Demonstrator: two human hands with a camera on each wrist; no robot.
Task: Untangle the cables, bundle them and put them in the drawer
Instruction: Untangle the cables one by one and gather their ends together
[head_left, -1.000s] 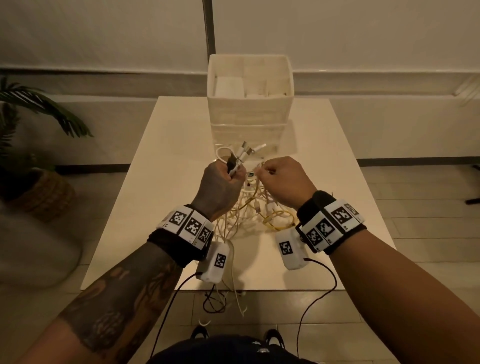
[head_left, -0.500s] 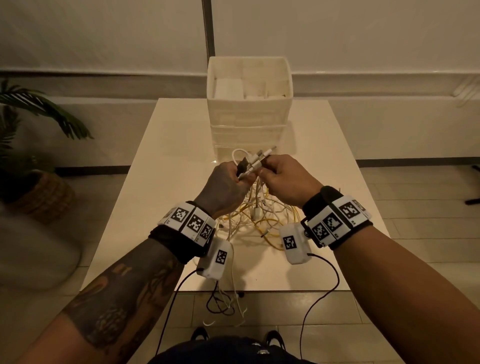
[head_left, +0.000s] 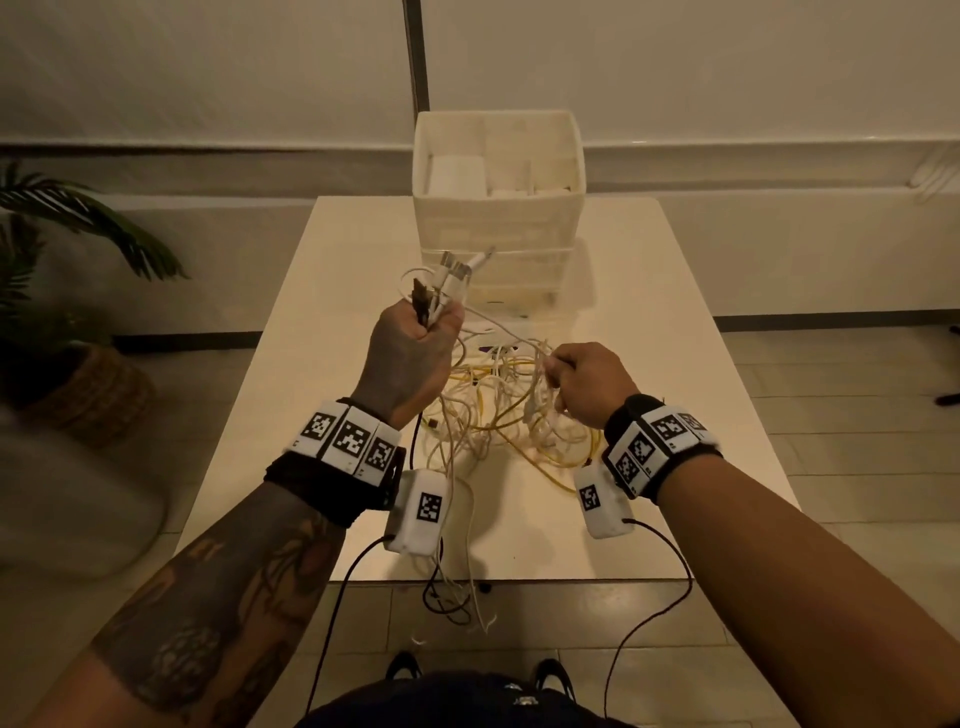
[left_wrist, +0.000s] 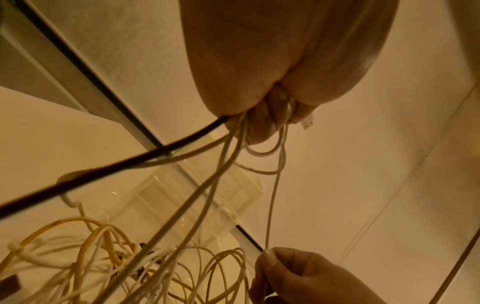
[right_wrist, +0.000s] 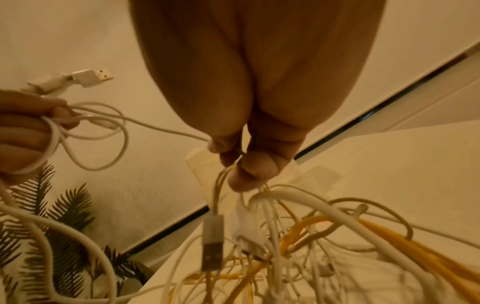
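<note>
A tangle of white and yellow cables (head_left: 498, 410) lies on the pale table (head_left: 332, 322) between my hands. My left hand (head_left: 415, 338) is raised above the table and grips a bunch of cable ends, with several plugs (head_left: 452, 273) sticking up from the fist. One white cable (head_left: 498, 325) runs taut from it to my right hand (head_left: 576, 379), which pinches that cable among thin strands. In the right wrist view a USB plug (right_wrist: 213, 244) dangles below the right fingertips (right_wrist: 233, 156). The white drawer unit (head_left: 496, 218) stands at the table's far middle.
An open-topped white box (head_left: 498, 150) sits on top of the drawer unit. Some cables (head_left: 457, 597) hang over the table's near edge. A potted plant in a woven basket (head_left: 88, 395) stands on the floor at the left. A low ledge runs along the wall behind.
My hands were together over the tangle; the left has moved up and left with the plug ends, the right has moved right and down, drawing one white cable taut between them.
</note>
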